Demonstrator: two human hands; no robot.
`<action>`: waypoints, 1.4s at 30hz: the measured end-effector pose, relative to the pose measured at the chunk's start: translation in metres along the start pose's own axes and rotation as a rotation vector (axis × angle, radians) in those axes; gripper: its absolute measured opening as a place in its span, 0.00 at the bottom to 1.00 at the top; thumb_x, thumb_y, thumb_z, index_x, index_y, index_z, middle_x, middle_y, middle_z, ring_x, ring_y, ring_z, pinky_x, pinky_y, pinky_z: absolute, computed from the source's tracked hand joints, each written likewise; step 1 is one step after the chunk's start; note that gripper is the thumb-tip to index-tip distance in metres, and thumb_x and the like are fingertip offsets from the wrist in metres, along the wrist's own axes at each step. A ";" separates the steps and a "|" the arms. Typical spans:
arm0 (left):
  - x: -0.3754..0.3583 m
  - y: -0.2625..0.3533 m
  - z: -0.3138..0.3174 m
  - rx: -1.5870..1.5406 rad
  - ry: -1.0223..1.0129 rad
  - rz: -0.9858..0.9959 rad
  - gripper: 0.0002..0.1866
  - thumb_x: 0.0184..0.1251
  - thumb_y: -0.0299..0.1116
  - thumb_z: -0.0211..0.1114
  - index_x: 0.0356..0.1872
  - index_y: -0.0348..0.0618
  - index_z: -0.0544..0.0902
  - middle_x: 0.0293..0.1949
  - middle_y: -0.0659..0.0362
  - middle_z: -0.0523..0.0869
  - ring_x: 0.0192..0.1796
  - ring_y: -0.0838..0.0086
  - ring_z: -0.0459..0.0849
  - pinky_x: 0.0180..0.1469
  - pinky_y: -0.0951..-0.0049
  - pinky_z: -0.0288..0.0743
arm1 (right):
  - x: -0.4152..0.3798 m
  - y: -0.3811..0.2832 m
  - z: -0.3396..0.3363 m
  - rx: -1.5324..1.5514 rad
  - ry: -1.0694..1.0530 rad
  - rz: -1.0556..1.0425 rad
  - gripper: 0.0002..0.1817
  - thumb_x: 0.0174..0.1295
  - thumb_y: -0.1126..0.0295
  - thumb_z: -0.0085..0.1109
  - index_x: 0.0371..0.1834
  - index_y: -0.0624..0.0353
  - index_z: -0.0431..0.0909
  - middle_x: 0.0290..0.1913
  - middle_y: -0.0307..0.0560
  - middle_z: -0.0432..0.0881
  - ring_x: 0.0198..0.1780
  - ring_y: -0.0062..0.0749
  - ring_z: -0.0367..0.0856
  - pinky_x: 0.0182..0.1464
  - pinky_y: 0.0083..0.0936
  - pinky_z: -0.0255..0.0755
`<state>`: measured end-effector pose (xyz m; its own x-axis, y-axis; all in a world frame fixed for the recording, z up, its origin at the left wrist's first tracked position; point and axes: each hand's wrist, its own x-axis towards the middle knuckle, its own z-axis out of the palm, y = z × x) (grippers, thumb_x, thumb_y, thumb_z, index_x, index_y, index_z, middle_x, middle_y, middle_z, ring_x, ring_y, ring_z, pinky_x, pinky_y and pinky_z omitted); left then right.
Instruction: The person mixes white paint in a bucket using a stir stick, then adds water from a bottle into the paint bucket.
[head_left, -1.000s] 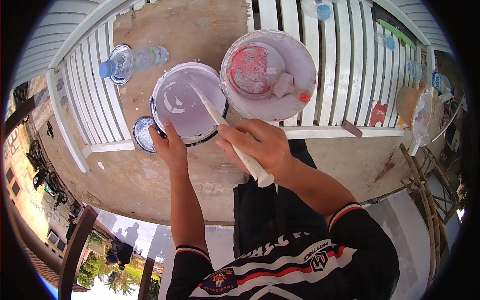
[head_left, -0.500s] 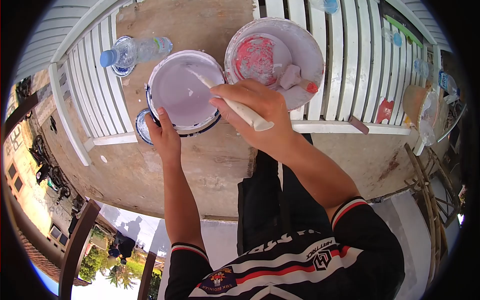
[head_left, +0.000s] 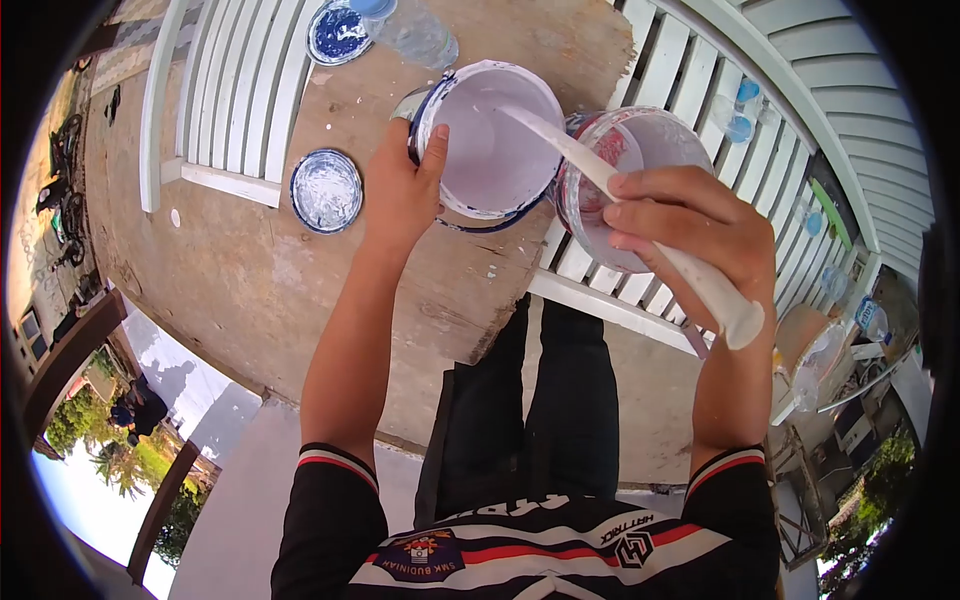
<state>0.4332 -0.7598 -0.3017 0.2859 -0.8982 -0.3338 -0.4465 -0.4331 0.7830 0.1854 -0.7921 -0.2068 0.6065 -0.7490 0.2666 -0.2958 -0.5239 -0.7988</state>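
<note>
My left hand (head_left: pixel 400 185) is closed on the left side of a paint bucket (head_left: pixel 447 95), its thumb over the rim. Pale lilac paint (head_left: pixel 490 145) lies inside, and the bucket leans toward a second bucket on its right. My right hand (head_left: pixel 700 225) grips a long whitish stick (head_left: pixel 585 160) with a flared end. The stick's far tip reaches into the paint, so its shape there is hidden. Under my right hand, the second bucket (head_left: pixel 680 135) shows red and pale paint residue; the hand and stick cover part of it.
A paint-smeared round lid (head_left: pixel 326 190) lies on the worn wooden board (head_left: pixel 290 260). A clear plastic bottle (head_left: pixel 415 35) lies beside another blue-stained lid (head_left: pixel 338 32). White slatted benches (head_left: pixel 235 90) flank the board. Several plastic bottles and cups are at the right.
The view has turned. The paint bucket has shifted toward the second bucket and tilted, uncovering the lid beside it. My left hand has moved up its side; my right hand holds the stick farther right.
</note>
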 end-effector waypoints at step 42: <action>0.022 -0.020 0.008 -0.005 0.160 0.223 0.22 0.64 0.50 0.62 0.31 0.37 0.74 0.23 0.49 0.77 0.26 0.60 0.76 0.31 0.64 0.70 | 0.013 -0.012 0.003 -0.194 -0.284 0.017 0.09 0.49 0.78 0.68 0.34 0.65 0.83 0.37 0.53 0.83 0.39 0.37 0.83 0.41 0.24 0.76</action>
<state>0.4418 -0.7718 -0.3291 0.3112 -0.9480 -0.0662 -0.5095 -0.2252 0.8305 0.1987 -0.7943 -0.1958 0.7735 -0.6297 0.0718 -0.4256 -0.6001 -0.6773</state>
